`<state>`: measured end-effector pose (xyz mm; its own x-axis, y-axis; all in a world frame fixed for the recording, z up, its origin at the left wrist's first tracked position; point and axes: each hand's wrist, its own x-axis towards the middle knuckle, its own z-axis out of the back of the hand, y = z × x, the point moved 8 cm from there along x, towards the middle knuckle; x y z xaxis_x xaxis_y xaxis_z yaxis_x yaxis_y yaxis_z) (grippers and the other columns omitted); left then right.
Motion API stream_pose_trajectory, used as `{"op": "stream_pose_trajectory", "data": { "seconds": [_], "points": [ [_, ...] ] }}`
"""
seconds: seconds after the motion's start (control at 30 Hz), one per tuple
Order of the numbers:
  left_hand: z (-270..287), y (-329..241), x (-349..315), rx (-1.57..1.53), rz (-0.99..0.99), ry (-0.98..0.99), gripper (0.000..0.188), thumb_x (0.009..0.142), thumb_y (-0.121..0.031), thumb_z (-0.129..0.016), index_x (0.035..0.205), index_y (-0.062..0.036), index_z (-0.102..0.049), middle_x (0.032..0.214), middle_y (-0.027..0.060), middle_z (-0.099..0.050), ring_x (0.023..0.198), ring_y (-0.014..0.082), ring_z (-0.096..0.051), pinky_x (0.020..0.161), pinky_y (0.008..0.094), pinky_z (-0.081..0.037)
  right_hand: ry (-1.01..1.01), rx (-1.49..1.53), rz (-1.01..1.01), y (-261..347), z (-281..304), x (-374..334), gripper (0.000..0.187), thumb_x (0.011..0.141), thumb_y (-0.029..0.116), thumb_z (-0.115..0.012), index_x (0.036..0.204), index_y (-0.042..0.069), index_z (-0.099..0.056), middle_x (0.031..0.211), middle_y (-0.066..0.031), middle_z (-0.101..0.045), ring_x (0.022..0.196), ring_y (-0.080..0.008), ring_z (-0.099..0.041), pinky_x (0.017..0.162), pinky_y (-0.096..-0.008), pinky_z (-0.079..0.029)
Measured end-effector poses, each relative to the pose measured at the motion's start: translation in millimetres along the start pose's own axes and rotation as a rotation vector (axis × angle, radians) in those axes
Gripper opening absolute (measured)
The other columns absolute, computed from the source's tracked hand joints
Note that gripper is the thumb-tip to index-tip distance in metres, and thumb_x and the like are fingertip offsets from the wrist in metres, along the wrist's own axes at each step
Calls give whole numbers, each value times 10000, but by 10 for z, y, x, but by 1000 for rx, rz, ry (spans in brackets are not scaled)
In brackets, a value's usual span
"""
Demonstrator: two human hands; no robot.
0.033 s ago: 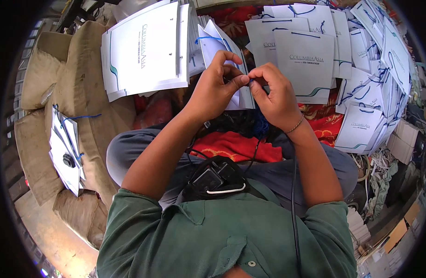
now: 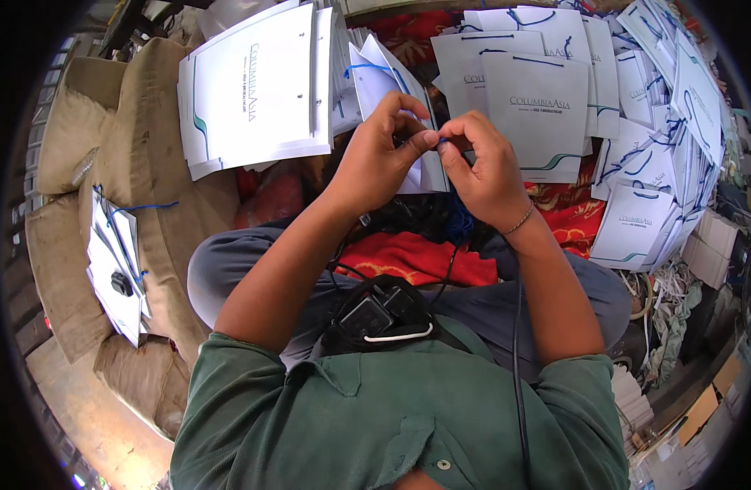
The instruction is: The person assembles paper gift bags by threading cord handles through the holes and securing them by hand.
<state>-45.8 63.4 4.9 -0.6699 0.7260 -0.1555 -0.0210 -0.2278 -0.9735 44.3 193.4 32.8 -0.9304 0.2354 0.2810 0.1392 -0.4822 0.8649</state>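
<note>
In front of my crossed legs, my left hand (image 2: 379,155) and my right hand (image 2: 488,170) meet fingertip to fingertip. Between them shows a small bit of blue cord (image 2: 444,140), pinched by the thumb and fingers of both hands. Most of that cord is hidden by the fingers. Just behind the hands a white paper bag (image 2: 375,91) stands with its mouth spread, and a blue cord handle crosses its upper part. My left hand covers part of this bag. Below my right hand hangs a bundle of blue cords (image 2: 459,220).
To the left lies a stack of flat white bags (image 2: 269,90) with punched holes. Bags with blue handles (image 2: 539,114) are spread at the right, beside a heaped pile (image 2: 686,155). A brown cushioned seat (image 2: 147,122) bears more white pieces (image 2: 114,269). Red cloth (image 2: 416,257) lies between my legs.
</note>
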Motion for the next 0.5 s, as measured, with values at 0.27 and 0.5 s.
{"op": "stream_pose_trajectory", "data": {
  "seconds": [0.27,0.5],
  "points": [
    [-31,-2,5,68,-29,50,193,1109,-183,-704,1150,3,-678,1031,48,-717,994,122,-637,929,301,-518,-27,72,-92,-66,6,-20,114,958,76,-728,1030,5,-678,961,-151,-675,875,-324,-706,790,-414,-570],
    [-47,54,12,109,6,38,210,1118,-198,-685,1121,12,-685,983,54,-725,951,133,-654,872,315,-530,-142,-397,225,209,63,-35,132,897,61,-778,1006,54,-703,934,-112,-679,849,-336,-697,744,-431,-564]
  ]
}}
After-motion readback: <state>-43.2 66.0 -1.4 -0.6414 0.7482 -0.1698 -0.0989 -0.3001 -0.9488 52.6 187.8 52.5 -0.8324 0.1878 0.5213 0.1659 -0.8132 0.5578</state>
